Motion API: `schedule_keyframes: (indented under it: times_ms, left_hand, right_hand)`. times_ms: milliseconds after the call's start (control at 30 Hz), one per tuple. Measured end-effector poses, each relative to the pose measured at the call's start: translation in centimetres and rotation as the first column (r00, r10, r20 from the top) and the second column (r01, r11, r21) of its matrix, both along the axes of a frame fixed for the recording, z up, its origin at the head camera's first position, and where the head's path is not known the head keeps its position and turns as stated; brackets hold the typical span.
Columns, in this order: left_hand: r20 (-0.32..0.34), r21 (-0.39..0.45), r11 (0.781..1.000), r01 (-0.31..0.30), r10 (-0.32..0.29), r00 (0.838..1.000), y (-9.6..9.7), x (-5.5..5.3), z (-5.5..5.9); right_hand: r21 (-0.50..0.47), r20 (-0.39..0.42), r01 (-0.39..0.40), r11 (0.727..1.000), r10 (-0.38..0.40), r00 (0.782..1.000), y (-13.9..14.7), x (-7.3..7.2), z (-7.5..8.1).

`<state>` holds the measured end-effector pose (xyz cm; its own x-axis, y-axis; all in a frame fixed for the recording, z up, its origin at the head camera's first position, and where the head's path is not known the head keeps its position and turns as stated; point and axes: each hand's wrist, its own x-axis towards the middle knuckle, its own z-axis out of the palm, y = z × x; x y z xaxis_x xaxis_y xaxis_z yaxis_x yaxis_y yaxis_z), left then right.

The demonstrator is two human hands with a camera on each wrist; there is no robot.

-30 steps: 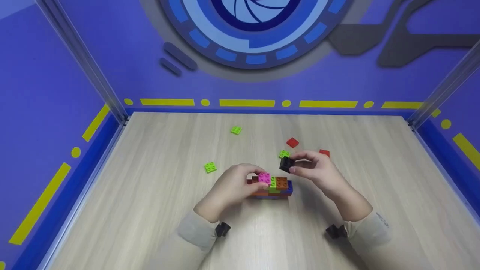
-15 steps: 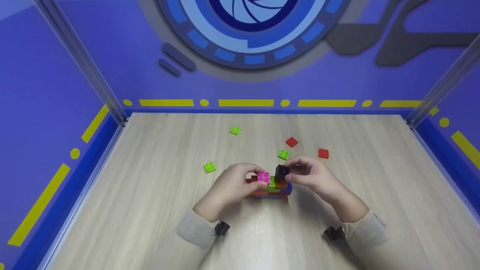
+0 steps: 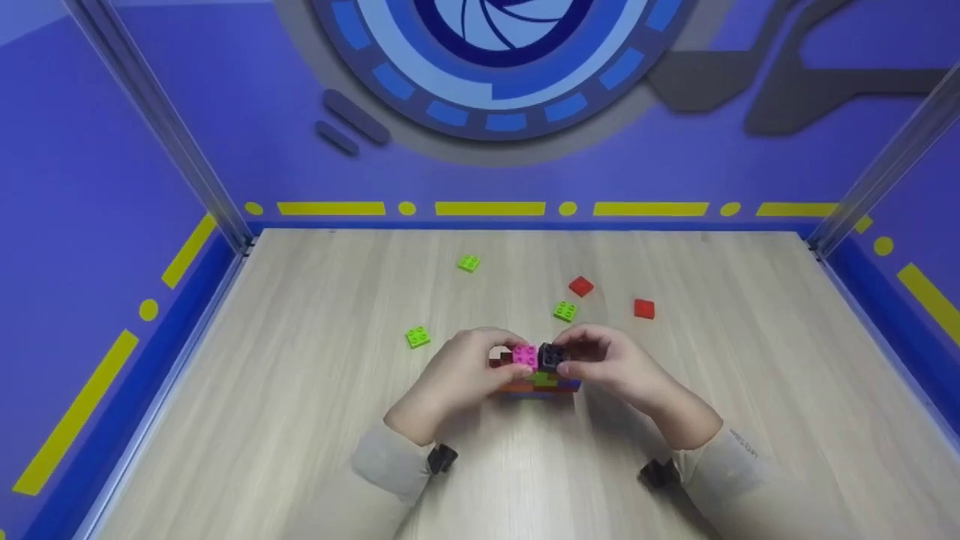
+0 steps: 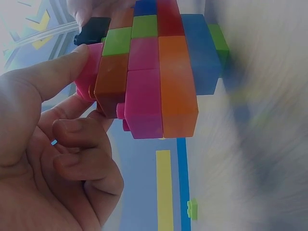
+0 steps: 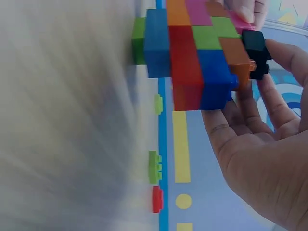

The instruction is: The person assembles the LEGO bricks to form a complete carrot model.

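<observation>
A stack of colourful toy building bricks (image 4: 178,82) stands on the table in front of the person, with blue, orange, red, pink, green and brown layers. On its top left sits a pink brick (image 3: 524,357), which my left hand (image 3: 469,369) pinches between thumb and fingers. My right hand (image 3: 616,367) pinches a black brick (image 3: 552,358) from the right, at the top of the stack beside the pink one. In the right wrist view the black brick (image 5: 255,53) lies against the upper green and brown bricks. Whether it is fully seated cannot be told.
Loose green bricks lie at the back (image 3: 469,263), at the left (image 3: 418,337) and behind the right hand, where another green brick (image 3: 565,311) sits. Two red bricks, one nearer the middle (image 3: 580,286) and a second red brick (image 3: 644,309), lie further right. Blue panels (image 3: 480,180) enclose the table.
My right hand has brought the black brick down and left onto the top of the stack, next to the pink brick. The left hand has kept its grip there.
</observation>
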<state>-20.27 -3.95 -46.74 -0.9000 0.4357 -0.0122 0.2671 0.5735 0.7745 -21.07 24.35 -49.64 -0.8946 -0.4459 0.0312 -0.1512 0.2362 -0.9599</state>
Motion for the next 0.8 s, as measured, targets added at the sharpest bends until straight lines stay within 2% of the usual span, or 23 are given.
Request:
schedule_keyframes:
  times_ms: [333, 533, 800]
  left_hand:
    - [-0.021, -0.001, 1.000, 0.007, -0.007, 1.000, 0.06, 0.09, 0.10]
    - [-0.011, 0.002, 1.000, 0.004, -0.003, 1.000, 0.05, 0.17, 0.00]
    - [-0.040, 0.017, 1.000, 0.021, -0.020, 0.999, 0.05, -0.04, -0.24]
  right_hand:
    - [-0.012, -0.043, 0.022, 1.000, -0.023, 0.999, -0.52, 0.20, -1.04]
    - [0.017, -0.023, 0.027, 1.000, -0.026, 0.999, -0.59, 0.45, -1.09]
    - [0.016, -0.011, 0.024, 1.000, -0.024, 1.000, -0.62, 0.57, -1.04]
